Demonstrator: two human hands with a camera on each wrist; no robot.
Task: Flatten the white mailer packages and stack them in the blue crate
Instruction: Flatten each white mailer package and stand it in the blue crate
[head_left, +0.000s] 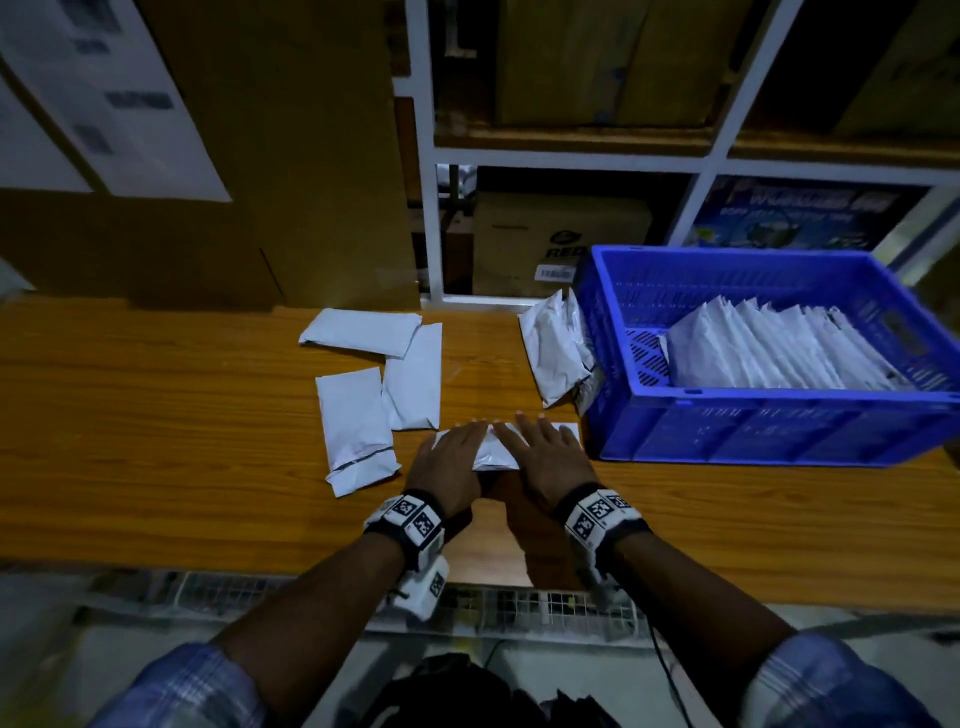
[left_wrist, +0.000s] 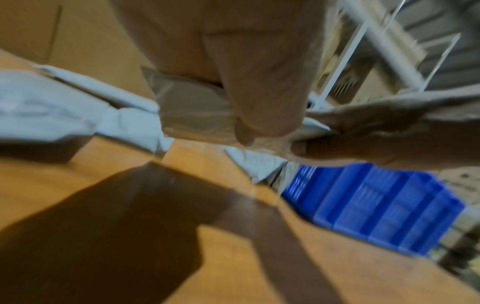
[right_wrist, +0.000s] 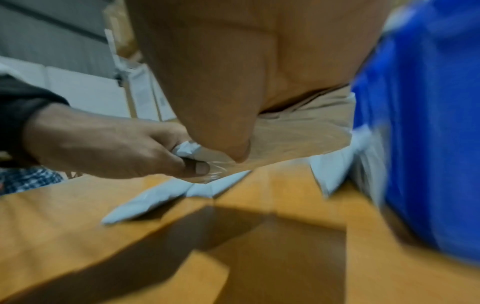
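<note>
Fingers (head_left: 470, 431) of both our hands lie straight and spread, pressing flat on one white mailer (head_left: 493, 452) at the near middle of the wooden table (head_left: 156, 415). Our left hand (head_left: 452, 460) covers its left end and our right hand (head_left: 553, 457) its right end, so its long axis runs left to right beneath us. Largest nearby is the blue crate (head_left: 769, 431), just to the right of the mailer and nearer our right hand, so we judge the coming move goes rightward. Inside it a row of flattened mailers (head_left: 769, 348) leans overlapping. A crumpled packet (head_left: 558, 353) rests against the crate's left wall. Three more mailers (head_left: 358, 415) wait on the table to the left.
</note>
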